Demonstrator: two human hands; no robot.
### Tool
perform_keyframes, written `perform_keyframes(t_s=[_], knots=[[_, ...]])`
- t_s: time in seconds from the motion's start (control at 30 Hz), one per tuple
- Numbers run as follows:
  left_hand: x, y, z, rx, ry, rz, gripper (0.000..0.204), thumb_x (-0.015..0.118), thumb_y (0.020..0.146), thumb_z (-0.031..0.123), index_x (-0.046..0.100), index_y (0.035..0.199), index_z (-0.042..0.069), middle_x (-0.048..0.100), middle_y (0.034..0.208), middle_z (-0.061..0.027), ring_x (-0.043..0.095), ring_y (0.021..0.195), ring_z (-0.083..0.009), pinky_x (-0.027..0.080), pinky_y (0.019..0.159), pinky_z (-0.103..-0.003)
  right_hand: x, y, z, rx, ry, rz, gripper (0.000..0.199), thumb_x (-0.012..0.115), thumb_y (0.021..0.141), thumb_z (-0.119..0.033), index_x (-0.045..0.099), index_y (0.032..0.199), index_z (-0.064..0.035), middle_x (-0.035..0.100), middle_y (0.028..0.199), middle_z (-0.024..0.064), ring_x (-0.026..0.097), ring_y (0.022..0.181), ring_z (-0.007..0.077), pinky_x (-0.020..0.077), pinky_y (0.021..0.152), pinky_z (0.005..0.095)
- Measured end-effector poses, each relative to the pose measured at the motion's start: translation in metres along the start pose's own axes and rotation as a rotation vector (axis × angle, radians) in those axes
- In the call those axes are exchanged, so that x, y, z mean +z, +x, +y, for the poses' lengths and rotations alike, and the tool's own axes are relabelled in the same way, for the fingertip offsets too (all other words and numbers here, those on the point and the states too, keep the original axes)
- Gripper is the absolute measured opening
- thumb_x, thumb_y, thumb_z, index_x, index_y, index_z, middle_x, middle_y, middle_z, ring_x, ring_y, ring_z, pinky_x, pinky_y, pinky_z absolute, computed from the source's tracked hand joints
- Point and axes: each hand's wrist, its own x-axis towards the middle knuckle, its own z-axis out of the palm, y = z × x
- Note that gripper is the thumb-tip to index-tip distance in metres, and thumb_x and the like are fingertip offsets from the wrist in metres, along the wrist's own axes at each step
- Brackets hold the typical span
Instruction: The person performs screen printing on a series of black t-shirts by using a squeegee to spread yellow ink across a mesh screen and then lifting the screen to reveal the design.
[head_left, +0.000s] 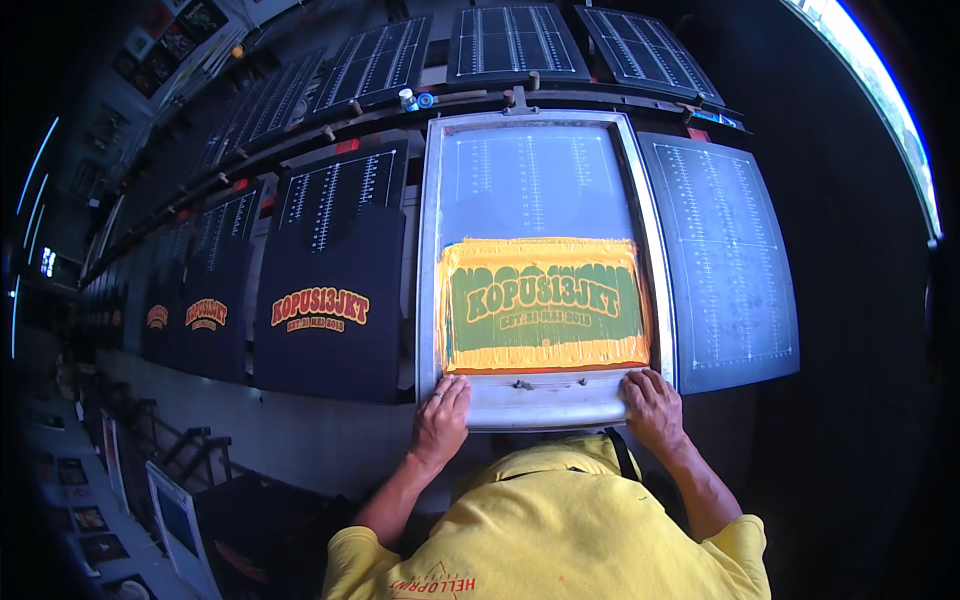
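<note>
While yellow ink (545,352) is spread across its mesh, a screen frame (540,398) is pressed at its near edge by the left hand (441,418) and right hand (652,404), fingers flat and slightly apart; printed dark shirts (328,310) are lined up leftward.

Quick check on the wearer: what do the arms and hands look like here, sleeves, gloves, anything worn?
Both hands are bare: no gloves on the left hand or the right hand, and no rings or watch that I can make out. Forearms are bare too. The person wears a yellow short-sleeved shirt with red lettering near the lower edge, and a dark strap runs over the right shoulder.
</note>
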Motion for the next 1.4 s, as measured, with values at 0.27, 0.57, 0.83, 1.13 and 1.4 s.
perform_keyframes(t_s=[0.27,0.57,0.83,1.13,1.4], knots=[[0.028,0.082,-0.057,0.078,0.047,0.072,0.027,0.056,0.075,-0.003,0.064,0.101,-0.003,0.065,0.108,-0.0167,0.062,0.104,-0.0301,0.049,0.092,-0.036,0.018,0.086,0.041,-0.050,-0.038,0.074,0.023,0.061,0.068,-0.004,0.059,0.091,-0.0031,0.062,0.095,0.0115,0.060,0.090,0.0277,0.0519,0.076,0.0370],[0.010,0.168,-0.081,-0.025,-0.084,-0.066,0.035,0.054,0.067,-0.011,0.066,0.097,0.001,0.067,0.097,-0.0168,0.064,0.091,-0.0334,0.052,0.083,-0.040,0.016,0.157,0.077,0.022,-0.072,-0.039,0.017,0.065,0.068,-0.006,0.064,0.086,-0.0053,0.063,0.080,0.0083,0.062,0.077,0.0263,0.0519,0.067,0.0390],[-0.003,0.127,-0.059,0.017,-0.084,0.048,0.026,0.051,0.073,-0.009,0.064,0.094,-0.001,0.066,0.095,-0.0208,0.064,0.094,-0.0349,0.051,0.084,-0.041,-0.006,0.113,0.046,0.079,-0.024,0.047,0.021,0.064,0.068,-0.003,0.064,0.089,-0.0061,0.064,0.087,0.0091,0.062,0.085,0.0274,0.0517,0.073,0.0388],[-0.003,-0.007,0.004,0.008,-0.026,0.031,0.029,0.056,0.075,-0.003,0.062,0.104,-0.003,0.063,0.110,-0.0144,0.058,0.108,-0.0300,0.048,0.093,-0.037,-0.008,-0.011,-0.010,0.067,0.010,-0.039,0.048,0.068,0.061,-0.003,0.057,0.107,-0.0053,0.058,0.113,0.0093,0.054,0.109,0.0295,0.0458,0.090,0.0398],[0.002,-0.034,0.018,-0.041,0.014,-0.140,0.045,0.047,0.078,-0.002,0.049,0.122,-0.005,0.046,0.132,-0.0188,0.040,0.127,-0.0335,0.038,0.104,-0.039,-0.001,-0.033,-0.022,0.068,0.043,-0.089,0.077,0.084,0.054,-0.025,0.050,0.119,-0.0014,0.049,0.123,0.0155,0.044,0.118,0.0352,0.0388,0.097,0.0460]])
